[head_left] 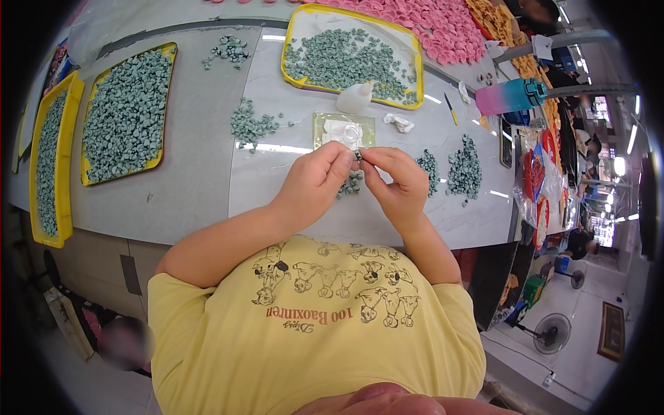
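My left hand (315, 181) and my right hand (401, 185) meet over the table, fingertips pinched together on a small dark green piece (357, 155). It is mostly hidden by the fingers, and its exact kind is too small to make out. Just beyond them lies a greenish square pad (368, 126) with white paper and a ring-shaped thing on it. Under the hands are a few loose grey-green pieces (351, 182). Two small piles of such pieces, one nearer (428, 169) and one farther right (464, 168), lie beside my right hand. A white squeeze bottle (355, 99) stands behind the pad.
Yellow trays of green pieces stand at the back (420, 66), left (168, 114) and far left (67, 166). Loose pieces (254, 123) lie left of the pad. To the right are crumpled tissue (399, 124), a yellow-handled blade (452, 109) and a pink-and-teal drinking bottle (508, 97). Pink pieces (443, 28) cover the far table.
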{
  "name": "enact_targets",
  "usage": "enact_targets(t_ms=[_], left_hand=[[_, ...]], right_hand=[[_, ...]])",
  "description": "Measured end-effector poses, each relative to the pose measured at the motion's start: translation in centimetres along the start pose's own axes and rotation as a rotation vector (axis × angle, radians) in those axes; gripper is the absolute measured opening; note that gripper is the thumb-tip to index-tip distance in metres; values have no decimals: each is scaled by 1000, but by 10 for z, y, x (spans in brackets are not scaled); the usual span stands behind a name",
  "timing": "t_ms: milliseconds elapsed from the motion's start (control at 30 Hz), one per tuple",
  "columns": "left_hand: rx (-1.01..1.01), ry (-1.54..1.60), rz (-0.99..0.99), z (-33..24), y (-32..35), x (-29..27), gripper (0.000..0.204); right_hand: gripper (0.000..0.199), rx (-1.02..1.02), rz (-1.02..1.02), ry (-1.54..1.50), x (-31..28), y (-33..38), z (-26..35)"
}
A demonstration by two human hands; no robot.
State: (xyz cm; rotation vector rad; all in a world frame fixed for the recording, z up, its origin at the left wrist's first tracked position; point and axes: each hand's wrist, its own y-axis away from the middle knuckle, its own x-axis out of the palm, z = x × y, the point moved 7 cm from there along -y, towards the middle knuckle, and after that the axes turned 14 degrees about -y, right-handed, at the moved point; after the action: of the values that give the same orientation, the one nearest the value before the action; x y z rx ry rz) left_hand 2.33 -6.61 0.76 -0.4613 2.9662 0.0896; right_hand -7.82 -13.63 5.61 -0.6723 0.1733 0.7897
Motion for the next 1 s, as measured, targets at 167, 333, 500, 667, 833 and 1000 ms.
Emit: enact_targets(t_ms=[167, 333, 500, 667, 833, 1000], left_hand=[[-8, -72, 7, 2, 0, -1, 21], [17, -167, 8, 4, -2, 0, 19], [-206, -90, 108, 25, -4, 12, 24], [-236, -215, 149, 29, -6, 10, 29], [-346, -75, 182, 32, -3, 13, 28], [-512, 370, 148, 32, 1, 17, 15]], right_hand=[[22, -76, 18, 28, 5, 0, 5], [21, -112, 71, 53, 7, 1, 4], [19, 101, 254, -39, -8, -3, -10], [16, 413, 292, 358, -48, 0, -50], [16, 491, 376, 546, -67, 14, -70], [16, 573, 442, 607, -59, 19, -76]])
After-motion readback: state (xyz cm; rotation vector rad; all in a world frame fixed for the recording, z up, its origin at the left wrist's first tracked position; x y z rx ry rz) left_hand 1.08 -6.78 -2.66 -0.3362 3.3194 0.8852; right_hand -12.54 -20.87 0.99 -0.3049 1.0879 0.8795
